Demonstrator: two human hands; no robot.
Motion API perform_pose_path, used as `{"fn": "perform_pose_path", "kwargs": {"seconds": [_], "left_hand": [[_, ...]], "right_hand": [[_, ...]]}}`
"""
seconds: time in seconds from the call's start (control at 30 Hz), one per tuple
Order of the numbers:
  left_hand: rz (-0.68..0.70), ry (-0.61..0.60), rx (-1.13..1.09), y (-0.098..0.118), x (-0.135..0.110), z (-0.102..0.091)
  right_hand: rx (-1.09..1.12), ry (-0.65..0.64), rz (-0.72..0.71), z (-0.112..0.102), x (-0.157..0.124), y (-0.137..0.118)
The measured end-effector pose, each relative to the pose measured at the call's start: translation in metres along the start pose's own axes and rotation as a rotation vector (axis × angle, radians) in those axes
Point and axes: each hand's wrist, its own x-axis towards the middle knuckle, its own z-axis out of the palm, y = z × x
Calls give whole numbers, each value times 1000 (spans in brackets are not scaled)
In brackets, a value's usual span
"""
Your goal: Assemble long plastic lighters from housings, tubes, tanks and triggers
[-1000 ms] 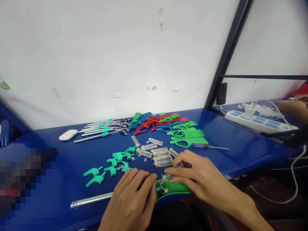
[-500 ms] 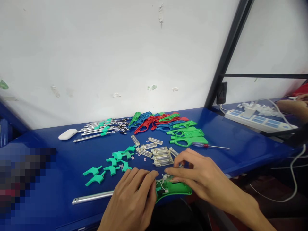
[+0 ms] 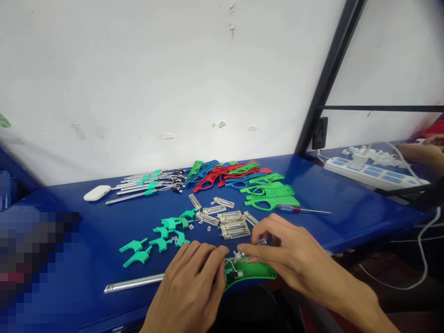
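A green plastic shell half (image 3: 256,270) with white wires inside lies at the near edge of the blue table (image 3: 347,208). A silver metal tube (image 3: 133,283) runs out of it to the left. My left hand (image 3: 192,291) lies over the tube's end and the shell's left part, fingers pressed down on it. My right hand (image 3: 287,254) rests on the shell's right part, forefinger and thumb pinching a small part by the white wires; I cannot make out what it is.
Several teal trigger pieces (image 3: 159,238) lie left of the hands, clear small tubes (image 3: 231,224) just beyond. Coloured shell halves (image 3: 249,182), metal tubes (image 3: 145,187), a white case (image 3: 97,193) and a red-handled screwdriver (image 3: 301,210) lie farther back. Another person's arm (image 3: 421,150) and a power strip (image 3: 374,173) are at right.
Both hands stay on the green shell. My right fingertips have shifted slightly left along the wires; the view has tilted a little.
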Motion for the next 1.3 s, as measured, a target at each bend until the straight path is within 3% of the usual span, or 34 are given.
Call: {"fn": "perform_pose_path", "kwargs": {"seconds": [0.47, 0.9, 1.03, 1.3], "left_hand": [[5, -13, -13, 0, 0, -1], [6, -15, -28, -1, 0, -1], [68, -9, -16, -2, 0, -2], [100, -112, -25, -4, 1, -7]], "right_hand": [[-50, -5, -30, -3, -1, -5], [102, -75, 72, 0, 2, -1], [137, -83, 83, 2, 0, 0], [126, -98, 93, 2, -1, -2]]}}
